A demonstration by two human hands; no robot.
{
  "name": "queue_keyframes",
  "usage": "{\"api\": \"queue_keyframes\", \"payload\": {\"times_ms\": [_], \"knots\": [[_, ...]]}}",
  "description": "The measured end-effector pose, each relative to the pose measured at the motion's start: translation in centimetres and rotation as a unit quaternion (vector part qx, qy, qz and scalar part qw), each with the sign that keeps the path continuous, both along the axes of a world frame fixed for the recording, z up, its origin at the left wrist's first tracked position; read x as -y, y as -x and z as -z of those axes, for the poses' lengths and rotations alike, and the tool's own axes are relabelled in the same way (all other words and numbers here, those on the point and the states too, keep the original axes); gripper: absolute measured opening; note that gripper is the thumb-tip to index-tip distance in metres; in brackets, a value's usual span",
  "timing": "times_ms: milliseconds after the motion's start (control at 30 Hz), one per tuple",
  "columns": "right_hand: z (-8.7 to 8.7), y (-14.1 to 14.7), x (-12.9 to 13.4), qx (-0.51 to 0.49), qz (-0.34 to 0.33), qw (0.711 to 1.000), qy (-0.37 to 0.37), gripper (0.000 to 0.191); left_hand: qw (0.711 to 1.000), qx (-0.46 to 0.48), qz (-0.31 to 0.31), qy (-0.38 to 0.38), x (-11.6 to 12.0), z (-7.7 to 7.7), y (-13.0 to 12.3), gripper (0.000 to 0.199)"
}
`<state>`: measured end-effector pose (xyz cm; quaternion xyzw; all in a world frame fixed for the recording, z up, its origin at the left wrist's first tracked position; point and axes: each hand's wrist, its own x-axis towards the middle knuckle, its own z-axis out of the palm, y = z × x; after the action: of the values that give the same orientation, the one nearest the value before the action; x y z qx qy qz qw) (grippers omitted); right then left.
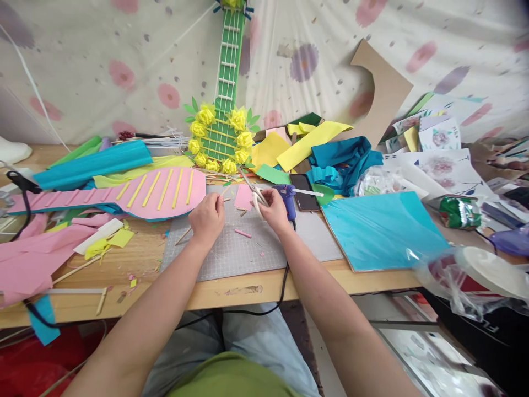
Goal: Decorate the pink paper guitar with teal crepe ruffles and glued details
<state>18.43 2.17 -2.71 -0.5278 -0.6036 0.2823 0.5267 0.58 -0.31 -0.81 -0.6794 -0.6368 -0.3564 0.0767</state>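
Note:
My left hand [208, 217] is closed over the grey cutting mat [219, 264], pinching a thin wooden stick [183, 236] whose ends show on either side of the fist. White-handled scissors [258, 197] are in my right hand [274, 208], blades pointing up and to the left. Between the hands lie a pink paper piece [243, 197] and a short pink-wrapped stick [243, 234]. A pink paddle-shaped instrument model [165, 193] with yellow and pink strips rests left of my left hand. Just beyond my right hand is a blue glue gun [287, 199] with a white glue stick.
A green string-instrument model [227, 71] with yellow paper flowers leans against the curtain. Coloured paper scraps [314, 144] and a phone [305, 192] lie behind the mat. A blue-covered board [382, 231] sits at right, beside a tape roll [494, 275]. The black cord [285, 281] hangs over the table edge.

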Motion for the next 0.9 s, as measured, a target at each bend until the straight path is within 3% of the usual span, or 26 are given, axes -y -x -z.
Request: {"api": "queue_keyframes", "payload": {"times_ms": [133,333,467,900], "knots": [[-0.8,1.2,1.4,0.098,-0.053,0.993,0.039,0.038,0.997,0.025,0.014,-0.068,0.2,-0.2,0.0,0.027],[-1.3,2.0,2.6,0.272,-0.112,0.956,-0.002,0.03,0.997,0.02,0.024,-0.067,0.3,0.1,0.0,0.02],[-1.4,2.1,2.7,0.306,-0.119,0.944,-0.026,0.029,0.998,0.014,0.032,-0.059,0.3,0.3,0.1,0.018],[-1.9,3.0,3.5,0.377,-0.089,0.922,0.022,0.03,0.995,0.017,0.046,-0.082,0.2,0.4,0.0,0.02]]}}
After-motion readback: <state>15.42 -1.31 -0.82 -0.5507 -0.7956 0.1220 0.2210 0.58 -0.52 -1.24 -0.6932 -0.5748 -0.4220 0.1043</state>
